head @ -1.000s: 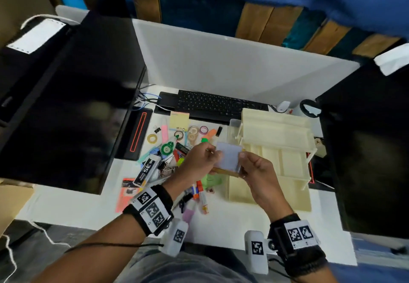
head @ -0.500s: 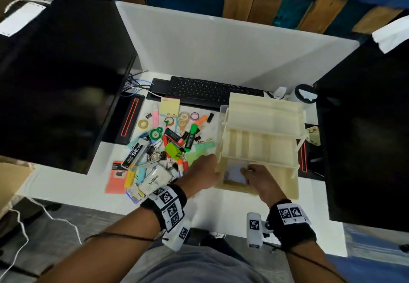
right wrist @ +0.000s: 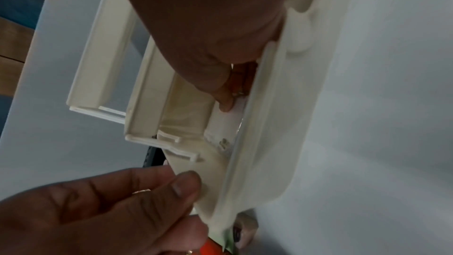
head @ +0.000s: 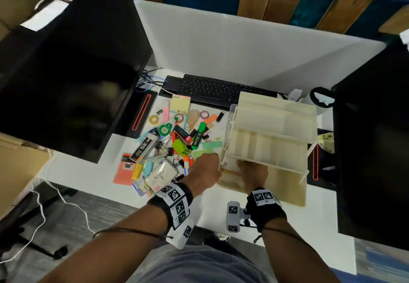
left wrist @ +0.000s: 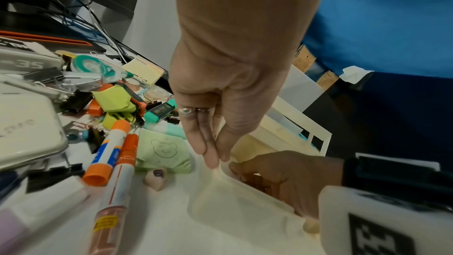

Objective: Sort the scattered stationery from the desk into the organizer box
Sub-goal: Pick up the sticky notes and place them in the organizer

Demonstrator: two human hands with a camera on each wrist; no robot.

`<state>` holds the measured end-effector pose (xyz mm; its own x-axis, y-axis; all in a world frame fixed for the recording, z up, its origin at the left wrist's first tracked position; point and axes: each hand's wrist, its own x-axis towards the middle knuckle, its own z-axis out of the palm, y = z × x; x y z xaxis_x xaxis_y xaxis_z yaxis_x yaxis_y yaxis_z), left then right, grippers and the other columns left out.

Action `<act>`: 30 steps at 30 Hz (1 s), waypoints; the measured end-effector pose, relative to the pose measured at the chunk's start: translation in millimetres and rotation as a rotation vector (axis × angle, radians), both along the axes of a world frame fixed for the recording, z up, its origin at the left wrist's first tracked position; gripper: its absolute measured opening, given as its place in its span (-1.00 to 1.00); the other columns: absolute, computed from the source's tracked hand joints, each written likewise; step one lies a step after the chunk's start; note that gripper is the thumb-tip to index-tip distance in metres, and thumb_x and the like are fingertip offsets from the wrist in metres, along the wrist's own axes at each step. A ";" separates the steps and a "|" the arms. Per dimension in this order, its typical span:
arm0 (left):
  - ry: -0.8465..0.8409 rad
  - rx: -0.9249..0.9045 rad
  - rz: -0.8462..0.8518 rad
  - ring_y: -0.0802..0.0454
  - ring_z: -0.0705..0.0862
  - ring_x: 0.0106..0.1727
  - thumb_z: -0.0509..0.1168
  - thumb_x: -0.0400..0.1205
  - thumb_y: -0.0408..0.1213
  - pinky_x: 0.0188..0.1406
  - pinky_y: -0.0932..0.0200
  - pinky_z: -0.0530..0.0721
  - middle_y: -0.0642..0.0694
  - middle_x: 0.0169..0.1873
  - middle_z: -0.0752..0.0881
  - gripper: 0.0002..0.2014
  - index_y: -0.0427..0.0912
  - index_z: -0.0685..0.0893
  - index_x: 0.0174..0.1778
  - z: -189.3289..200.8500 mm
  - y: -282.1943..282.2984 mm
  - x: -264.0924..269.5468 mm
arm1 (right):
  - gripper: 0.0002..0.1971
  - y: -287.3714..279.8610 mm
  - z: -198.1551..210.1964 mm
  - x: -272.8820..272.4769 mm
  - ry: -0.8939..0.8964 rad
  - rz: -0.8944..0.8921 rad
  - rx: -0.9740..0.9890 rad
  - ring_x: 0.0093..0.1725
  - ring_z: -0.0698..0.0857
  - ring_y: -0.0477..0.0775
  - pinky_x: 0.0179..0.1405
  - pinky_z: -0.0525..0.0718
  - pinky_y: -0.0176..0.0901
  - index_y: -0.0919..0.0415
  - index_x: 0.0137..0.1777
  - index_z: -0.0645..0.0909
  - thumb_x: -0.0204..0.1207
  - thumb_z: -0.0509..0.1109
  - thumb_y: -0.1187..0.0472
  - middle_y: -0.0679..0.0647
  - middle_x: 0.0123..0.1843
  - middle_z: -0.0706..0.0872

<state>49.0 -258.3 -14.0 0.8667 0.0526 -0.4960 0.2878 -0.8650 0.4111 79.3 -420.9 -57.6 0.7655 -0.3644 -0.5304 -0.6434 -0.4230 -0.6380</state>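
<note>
The cream tiered organizer box [head: 272,127] stands open at the right of the white desk. My right hand [head: 252,170] reaches under its raised tray into the bottom compartment; in the right wrist view its fingers [right wrist: 220,92] curl on a white note pad [right wrist: 232,121] against the box wall [right wrist: 269,123]. My left hand [head: 205,167] touches the box's front left corner with straight fingers [left wrist: 208,154]. The scattered stationery [head: 177,141] lies left of the box: a green highlighter [head: 199,134], glue sticks [left wrist: 110,150], binder clips, tape rolls.
A black keyboard [head: 219,90] sits behind the pile, with a yellow sticky pad [head: 181,104] before it. Dark monitors stand at the left [head: 66,72] and right [head: 376,139]. A pale Artline tin [head: 161,175] lies near the desk's front edge.
Both hands held the pad up in front of the box, then lowered it. The right hand has pushed it deeper under the tray; the left hand has let go and rests at the corner.
</note>
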 end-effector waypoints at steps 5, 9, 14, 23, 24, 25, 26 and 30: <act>0.020 -0.116 0.013 -0.16 0.79 0.03 0.51 0.60 -0.06 0.04 -0.10 0.81 -0.16 0.06 0.77 -0.63 -0.13 0.68 0.26 -1.5 12.0 -1.5 | -0.75 3.0 2.7 0.3 0.027 0.205 -0.096 0.03 0.79 0.34 0.13 0.73 0.17 0.14 -0.25 0.69 0.51 0.50 -0.03 0.20 -0.07 0.85; 0.006 -0.216 0.028 -0.10 0.80 0.01 0.45 0.66 -0.01 0.05 -0.02 0.80 -0.13 0.03 0.82 -0.65 -0.13 0.72 0.26 -1.5 45.8 -6.2 | -0.60 -6.5 16.3 -2.7 0.126 0.442 -0.106 0.17 0.76 0.33 0.25 0.71 0.13 0.32 0.17 0.75 0.63 0.44 -0.05 0.31 0.19 0.82; -0.096 -0.179 0.126 0.09 0.78 -0.09 0.41 0.68 -0.19 0.00 0.01 0.82 0.04 -0.07 0.81 -0.94 -0.01 0.77 0.03 2.9 119.6 1.7 | -0.49 -17.0 54.2 -22.5 0.183 0.665 -0.448 0.38 0.64 0.38 0.37 0.61 0.08 0.23 0.40 0.62 0.63 0.43 -0.13 0.30 0.38 0.60; -0.287 0.023 0.176 -0.19 0.74 0.13 0.43 0.61 -0.24 0.08 -0.08 0.79 -0.17 0.13 0.72 -0.77 -0.12 0.73 0.19 9.6 181.5 106.1 | -0.82 100.3 98.4 -10.6 -0.078 0.810 -0.235 -0.02 0.71 0.03 -0.14 0.54 -0.22 0.15 0.09 0.66 0.62 0.49 0.07 -0.03 -0.07 0.74; -0.291 0.048 0.170 -0.24 0.71 0.19 0.45 0.58 -0.25 0.15 -0.11 0.76 -0.19 0.19 0.69 -0.69 -0.13 0.71 0.25 6.6 184.0 119.0 | -0.72 113.2 86.2 -6.8 -0.061 0.788 -0.244 0.11 0.72 0.11 -0.02 0.55 -0.21 0.19 0.25 0.62 0.63 0.48 0.08 0.08 0.07 0.74; -0.283 0.075 0.165 -0.27 0.68 0.26 0.48 0.55 -0.26 0.22 -0.14 0.73 -0.21 0.25 0.66 -0.61 -0.13 0.68 0.31 3.7 186.0 130.4 | -0.63 122.8 71.9 -3.5 -0.014 0.767 -0.251 0.24 0.70 0.19 0.10 0.57 -0.17 0.24 0.36 0.56 0.64 0.47 0.10 0.18 0.20 0.72; -0.272 0.100 0.156 -0.29 0.64 0.30 0.50 0.52 -0.27 0.27 -0.17 0.71 -0.21 0.30 0.63 -0.55 -0.14 0.65 0.34 1.1 187.7 140.4 | -0.58 129.6 58.8 -1.5 0.041 0.741 -0.255 0.34 0.66 0.26 0.21 0.57 -0.12 0.28 0.43 0.50 0.65 0.44 0.12 0.25 0.31 0.68; -0.304 0.191 0.051 -0.33 0.52 0.38 0.59 0.44 -0.33 0.26 -0.20 0.70 -0.17 0.44 0.50 -0.26 -0.12 0.48 0.55 -14.9 195.1 168.0 | -0.62 140.5 20.9 -7.5 0.132 0.661 -0.281 0.30 0.59 0.39 0.28 0.63 0.10 0.33 0.38 0.42 0.64 0.34 0.21 0.37 0.35 0.53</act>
